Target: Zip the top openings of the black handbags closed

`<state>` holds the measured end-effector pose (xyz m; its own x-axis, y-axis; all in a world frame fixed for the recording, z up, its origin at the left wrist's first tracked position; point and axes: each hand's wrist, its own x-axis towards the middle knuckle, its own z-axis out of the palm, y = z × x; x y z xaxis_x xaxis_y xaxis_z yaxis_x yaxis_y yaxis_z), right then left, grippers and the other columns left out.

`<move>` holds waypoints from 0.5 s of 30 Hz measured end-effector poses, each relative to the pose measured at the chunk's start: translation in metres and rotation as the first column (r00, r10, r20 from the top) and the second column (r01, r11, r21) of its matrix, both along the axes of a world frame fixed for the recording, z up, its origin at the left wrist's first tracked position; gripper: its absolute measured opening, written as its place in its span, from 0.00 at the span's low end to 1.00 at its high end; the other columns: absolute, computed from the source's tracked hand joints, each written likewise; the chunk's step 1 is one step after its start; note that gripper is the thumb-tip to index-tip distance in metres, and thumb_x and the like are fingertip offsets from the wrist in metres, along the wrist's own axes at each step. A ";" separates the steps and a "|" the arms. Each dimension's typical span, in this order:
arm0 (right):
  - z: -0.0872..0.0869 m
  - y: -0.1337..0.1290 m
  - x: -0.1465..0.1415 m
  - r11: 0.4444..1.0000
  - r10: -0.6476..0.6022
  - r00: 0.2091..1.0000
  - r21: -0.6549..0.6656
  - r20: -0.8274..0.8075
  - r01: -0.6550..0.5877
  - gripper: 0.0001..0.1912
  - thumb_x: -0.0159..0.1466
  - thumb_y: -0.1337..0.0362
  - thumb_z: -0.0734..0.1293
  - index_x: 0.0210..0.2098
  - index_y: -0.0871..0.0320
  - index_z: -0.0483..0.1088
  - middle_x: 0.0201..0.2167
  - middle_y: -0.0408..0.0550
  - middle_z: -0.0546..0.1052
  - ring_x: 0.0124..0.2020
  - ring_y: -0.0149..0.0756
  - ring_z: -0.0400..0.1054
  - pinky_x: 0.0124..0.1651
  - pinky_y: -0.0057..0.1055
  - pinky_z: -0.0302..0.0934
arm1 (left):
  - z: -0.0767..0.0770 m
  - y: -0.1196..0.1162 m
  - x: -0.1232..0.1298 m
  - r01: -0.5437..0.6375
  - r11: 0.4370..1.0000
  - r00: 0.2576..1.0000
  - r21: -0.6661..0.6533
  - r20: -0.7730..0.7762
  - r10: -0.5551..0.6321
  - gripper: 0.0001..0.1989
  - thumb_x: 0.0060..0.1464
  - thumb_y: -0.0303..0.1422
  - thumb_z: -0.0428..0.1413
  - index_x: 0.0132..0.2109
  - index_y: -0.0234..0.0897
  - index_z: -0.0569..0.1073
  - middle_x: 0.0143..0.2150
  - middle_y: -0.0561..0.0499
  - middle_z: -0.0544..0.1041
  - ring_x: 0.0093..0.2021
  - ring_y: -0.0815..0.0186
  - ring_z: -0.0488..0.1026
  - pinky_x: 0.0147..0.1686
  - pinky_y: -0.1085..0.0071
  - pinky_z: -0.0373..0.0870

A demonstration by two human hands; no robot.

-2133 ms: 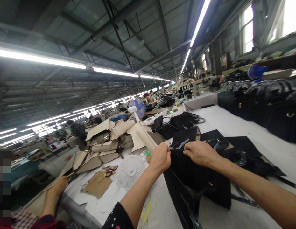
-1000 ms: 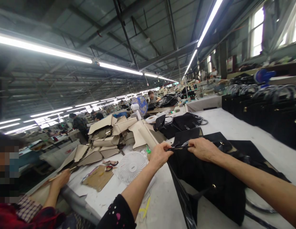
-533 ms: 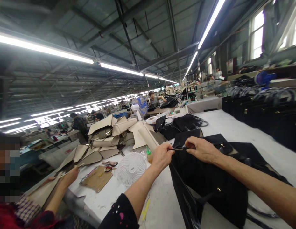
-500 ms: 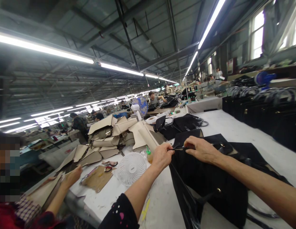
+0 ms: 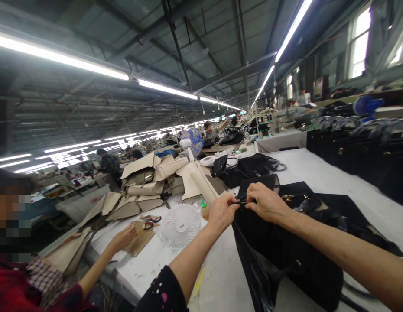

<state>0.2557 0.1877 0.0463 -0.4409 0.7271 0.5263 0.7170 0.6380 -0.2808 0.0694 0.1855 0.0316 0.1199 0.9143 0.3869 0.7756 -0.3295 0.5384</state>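
A black handbag [image 5: 286, 249] with a small gold stud lies tilted over the white table in front of me. My left hand [image 5: 222, 211] pinches the bag's top edge at its left corner. Close beside it, my right hand [image 5: 264, 200] grips the same edge between thumb and fingers. A thin dark strip of the edge shows between the two hands. What exactly the fingertips press on is partly hidden. Under my right forearm lie more black bag pieces [image 5: 338, 206] with gold fittings.
A white fan [image 5: 181, 226] and a green-capped bottle [image 5: 204, 209] stand left of my hands. Beyond are scissors [image 5: 151, 221], cardboard [image 5: 141, 240] and a heap of beige bag pieces [image 5: 146, 190]. A co-worker's hand [image 5: 123, 237] reaches in at left. Black bags [image 5: 360, 160] line the right side.
My right hand has slid left along the edge, closer to my left hand. The co-worker's hand has moved right, over the cardboard. The view has shifted slightly.
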 end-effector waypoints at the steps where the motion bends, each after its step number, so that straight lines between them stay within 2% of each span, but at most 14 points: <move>1: 0.000 0.001 0.000 1.000 0.004 1.000 0.001 -0.006 -0.004 0.08 0.56 0.64 0.68 0.22 0.57 0.69 0.32 0.45 0.69 0.39 0.36 0.60 0.41 0.31 0.56 | 0.000 0.000 0.000 0.008 1.000 1.000 -0.001 0.011 -0.008 0.05 0.47 0.34 0.57 0.33 0.40 0.75 0.28 0.56 0.74 0.30 0.69 0.68 0.29 0.75 0.57; 8: -0.006 0.007 0.004 0.992 0.115 0.992 0.055 -0.042 -0.113 0.06 0.56 0.68 0.67 0.23 0.57 0.69 0.31 0.45 0.70 0.39 0.37 0.60 0.42 0.34 0.56 | -0.002 0.000 -0.001 0.030 1.000 0.997 0.007 0.065 -0.030 0.05 0.47 0.34 0.58 0.33 0.39 0.75 0.28 0.56 0.75 0.31 0.69 0.69 0.30 0.75 0.58; 15: -0.008 0.005 0.004 0.992 0.106 0.993 0.076 -0.059 -0.102 0.03 0.55 0.69 0.68 0.26 0.56 0.69 0.32 0.45 0.71 0.40 0.39 0.59 0.43 0.35 0.57 | -0.004 0.001 0.001 0.031 1.000 0.997 0.005 0.068 -0.031 0.06 0.47 0.35 0.58 0.33 0.39 0.75 0.29 0.56 0.75 0.31 0.69 0.69 0.30 0.74 0.58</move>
<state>0.2598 0.1930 0.0388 -0.4763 0.6379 0.6051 0.6281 0.7285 -0.2735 0.0702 0.1863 0.0275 0.1210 0.9092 0.3984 0.7265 -0.3546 0.5886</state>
